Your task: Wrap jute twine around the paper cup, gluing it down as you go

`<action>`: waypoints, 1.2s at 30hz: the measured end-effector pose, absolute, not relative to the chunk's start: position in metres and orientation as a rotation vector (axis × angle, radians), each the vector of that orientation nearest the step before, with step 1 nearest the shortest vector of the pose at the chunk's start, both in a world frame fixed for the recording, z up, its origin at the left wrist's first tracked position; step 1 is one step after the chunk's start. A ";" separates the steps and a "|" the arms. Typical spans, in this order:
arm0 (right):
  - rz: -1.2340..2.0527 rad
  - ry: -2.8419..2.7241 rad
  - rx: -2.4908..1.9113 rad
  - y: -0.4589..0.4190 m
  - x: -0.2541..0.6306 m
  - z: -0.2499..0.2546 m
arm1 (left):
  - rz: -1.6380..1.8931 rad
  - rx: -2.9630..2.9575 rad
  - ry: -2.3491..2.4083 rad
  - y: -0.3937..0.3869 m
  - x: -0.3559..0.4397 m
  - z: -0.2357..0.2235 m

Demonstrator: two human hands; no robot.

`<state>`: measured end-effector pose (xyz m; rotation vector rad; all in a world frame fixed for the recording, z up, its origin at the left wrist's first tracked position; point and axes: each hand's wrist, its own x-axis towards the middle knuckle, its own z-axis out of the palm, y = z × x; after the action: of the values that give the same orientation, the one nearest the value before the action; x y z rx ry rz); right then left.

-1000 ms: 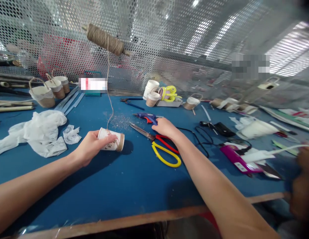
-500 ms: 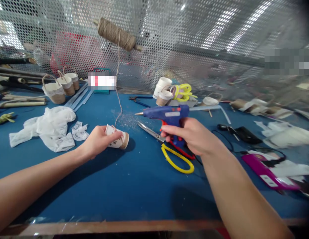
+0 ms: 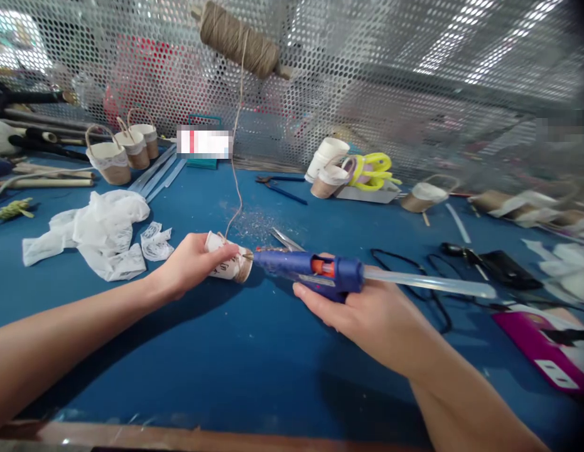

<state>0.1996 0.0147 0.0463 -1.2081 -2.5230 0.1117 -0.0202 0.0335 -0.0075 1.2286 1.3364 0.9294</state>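
Left of centre, my left hand (image 3: 191,263) grips a small white paper cup (image 3: 230,271) lying on its side, with a brown band at its base end. Twine (image 3: 237,182) runs from the cup up to a spool (image 3: 240,39). My right hand (image 3: 353,307) is wrapped round a blue hot glue gun (image 3: 315,274), a clear glue stick (image 3: 433,284) sticking out of its back. The gun's metal nozzle meets the cup near its brown band; whether it touches, I cannot tell. Behind the gun show the blades of scissors (image 3: 287,238), their handles hidden.
White lace cloth (image 3: 97,232) lies at the left, with small handled cups (image 3: 108,162) behind it. Blue pliers (image 3: 285,188), white cups (image 3: 330,157) and a yellow coil (image 3: 374,171) are at the back. A purple power strip (image 3: 537,351) and black cord (image 3: 414,270) lie at the right.
My right hand has swung the glue gun left and down, tipping it so its nozzle is at the cup. It now covers the scissors' handles. My left hand keeps its grip; the view has shifted slightly.
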 end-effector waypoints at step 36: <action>-0.866 -2.766 -0.594 0.013 0.210 0.041 | 0.939 1.324 1.339 0.034 -0.021 -0.009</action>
<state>0.2101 0.0133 0.0410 -0.5941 -2.7665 -0.8664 -0.0209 0.0344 -0.0086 1.3242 1.3391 0.9389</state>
